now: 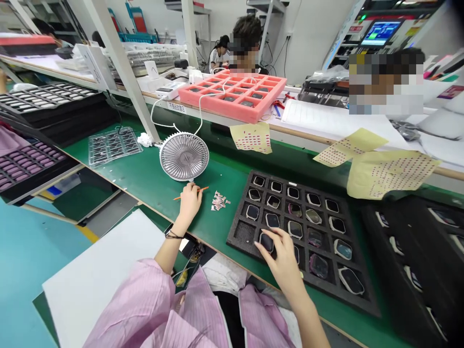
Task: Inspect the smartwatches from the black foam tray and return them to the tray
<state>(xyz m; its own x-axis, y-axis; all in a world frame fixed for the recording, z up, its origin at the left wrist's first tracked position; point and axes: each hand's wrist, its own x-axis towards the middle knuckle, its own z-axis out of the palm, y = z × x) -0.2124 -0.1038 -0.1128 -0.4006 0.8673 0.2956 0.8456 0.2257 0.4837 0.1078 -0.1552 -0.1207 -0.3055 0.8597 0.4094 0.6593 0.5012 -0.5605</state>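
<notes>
My left hand (190,200) rests near the front edge of the green bench, its fingers closed on a thin orange stick (203,188). Just right of it lies a small pile of pinkish-silver pieces (219,201). My right hand (278,245) is over the front left of a black foam tray (236,247), thumb and fingers around a watch case with a dark face (267,241). Other square watch cases sit in the tray's compartments. The front left corner compartment (244,234) holds no watch.
A white fan (184,156) stands behind my left hand. A clear plastic tray (115,146) lies at the bench's left. Black foam trays (384,270) are stacked at right. A pink tray (255,112) sits on the shelf; people sit beyond it.
</notes>
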